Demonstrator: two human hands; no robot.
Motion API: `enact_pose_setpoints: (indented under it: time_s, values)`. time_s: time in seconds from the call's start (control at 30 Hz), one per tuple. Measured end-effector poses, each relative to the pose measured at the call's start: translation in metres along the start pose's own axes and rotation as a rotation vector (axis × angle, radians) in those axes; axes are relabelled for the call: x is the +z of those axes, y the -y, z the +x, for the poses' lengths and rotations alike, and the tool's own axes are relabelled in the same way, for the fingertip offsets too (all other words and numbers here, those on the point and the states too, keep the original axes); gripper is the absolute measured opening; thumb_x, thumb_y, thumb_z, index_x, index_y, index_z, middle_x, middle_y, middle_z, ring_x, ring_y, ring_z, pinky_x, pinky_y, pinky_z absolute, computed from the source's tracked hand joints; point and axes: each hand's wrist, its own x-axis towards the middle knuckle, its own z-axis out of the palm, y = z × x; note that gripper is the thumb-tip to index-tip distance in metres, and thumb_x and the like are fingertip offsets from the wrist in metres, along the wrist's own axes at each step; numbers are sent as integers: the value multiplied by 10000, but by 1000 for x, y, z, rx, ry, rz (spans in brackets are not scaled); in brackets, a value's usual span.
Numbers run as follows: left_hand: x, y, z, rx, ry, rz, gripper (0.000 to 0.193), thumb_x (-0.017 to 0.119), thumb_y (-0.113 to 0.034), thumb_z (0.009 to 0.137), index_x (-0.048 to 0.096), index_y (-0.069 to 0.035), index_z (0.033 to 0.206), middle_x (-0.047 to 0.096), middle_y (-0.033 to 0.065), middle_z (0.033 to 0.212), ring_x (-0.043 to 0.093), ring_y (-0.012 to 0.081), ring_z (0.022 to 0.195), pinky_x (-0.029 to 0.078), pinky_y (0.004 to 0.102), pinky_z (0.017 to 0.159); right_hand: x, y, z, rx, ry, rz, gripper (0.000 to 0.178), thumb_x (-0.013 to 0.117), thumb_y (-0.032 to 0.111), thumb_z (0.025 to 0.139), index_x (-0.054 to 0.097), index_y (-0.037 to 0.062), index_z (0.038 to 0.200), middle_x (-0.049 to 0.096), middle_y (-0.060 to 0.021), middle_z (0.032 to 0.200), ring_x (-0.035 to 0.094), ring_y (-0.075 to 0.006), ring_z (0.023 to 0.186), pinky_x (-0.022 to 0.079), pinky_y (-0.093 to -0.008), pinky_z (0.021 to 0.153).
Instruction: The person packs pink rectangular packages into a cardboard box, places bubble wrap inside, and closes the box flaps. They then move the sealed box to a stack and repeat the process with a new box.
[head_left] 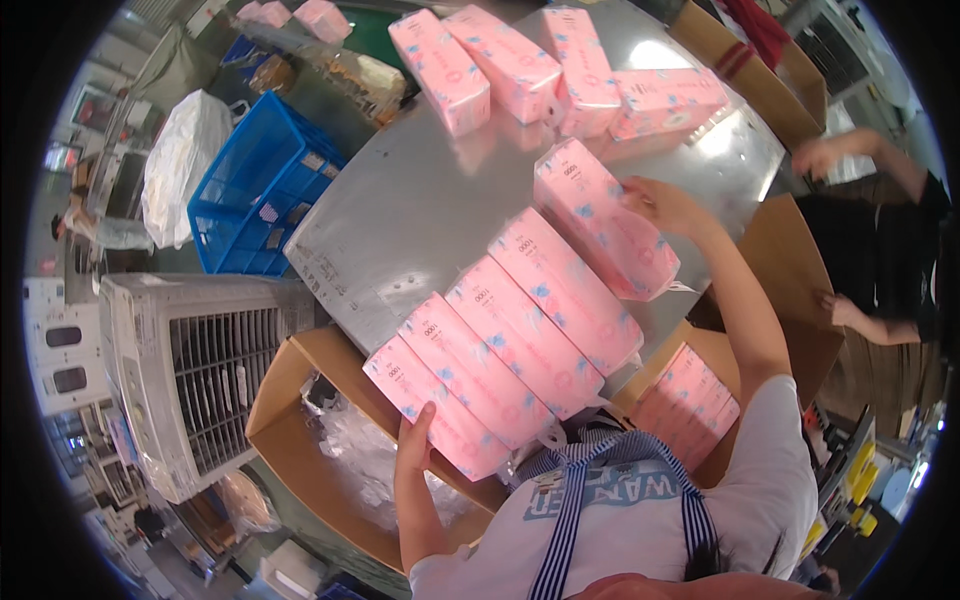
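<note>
Pink tissue packs with blue floral print stand in a slanting row along the near edge of the metal table. My left hand [416, 442] holds the leftmost tissue pack [437, 408], its thumb at the top and its other fingers mostly hidden. At the far right of the row, my right hand [655, 205] grips another tissue pack [603, 220] by its outer side. That pack is set slightly apart from its neighbour. Between them are the second pack [474, 370], third pack [524, 335] and fourth pack [566, 290], pressed close side by side.
Several more pink packs [505, 62] lie at the metal table's [385, 215] far side. Left are a blue crate [265, 190], a grey vented machine [215, 370] and a carton [290, 420] with clear plastic. A carton of packs [690, 405] sits near right. Another person [890, 250] works beyond.
</note>
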Motion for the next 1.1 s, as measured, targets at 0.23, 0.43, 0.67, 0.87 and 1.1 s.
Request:
enact_pose_setpoints:
  time_s: [0.23, 0.43, 0.67, 0.87, 1.1]
  values:
    - [-22, 27, 24, 64, 53, -84, 704, 653, -384, 850, 341, -36, 1376, 483, 97, 1317, 478, 246, 1201, 416, 406, 989, 33, -36, -29, 151, 218, 275, 811, 569, 540, 858, 284, 45, 1433, 461, -146, 1345, 454, -228, 1235, 340, -362, 1046]
    - [-7, -7, 52, -90, 330, -79, 707, 507, -522, 881, 368, -19, 1359, 487, 140, 1327, 486, 279, 1208, 401, 439, 1014, 83, -80, -151, 197, 168, 989, 754, 549, 485, 874, 291, 49, 1431, 469, -104, 1342, 491, -210, 1194, 413, -359, 975]
    - [88, -74, 49, -324, 492, 266, 663, 496, -499, 893, 408, -22, 1344, 522, 121, 1300, 524, 250, 1171, 451, 399, 974, 46, -96, -321, 487, 126, 1070, 612, 449, 480, 944, 426, 28, 1356, 521, -106, 1316, 514, -186, 1178, 396, -325, 1008]
    - [255, 25, 35, -604, 965, 384, 640, 495, -484, 895, 426, -26, 1336, 538, 114, 1282, 548, 246, 1141, 470, 387, 953, 56, -202, -550, 609, -153, 1650, 538, 454, 441, 957, 507, 18, 1285, 587, -109, 1236, 576, -173, 1090, 442, -310, 974]
    - [399, 195, 57, -463, 932, 1190, 638, 511, -452, 888, 416, 17, 1311, 612, 166, 1168, 611, 284, 1044, 483, 423, 910, 101, -285, -585, 1019, -380, 399, 297, 577, 244, 855, 653, -34, 789, 673, -118, 763, 603, -201, 577, 463, -372, 518]
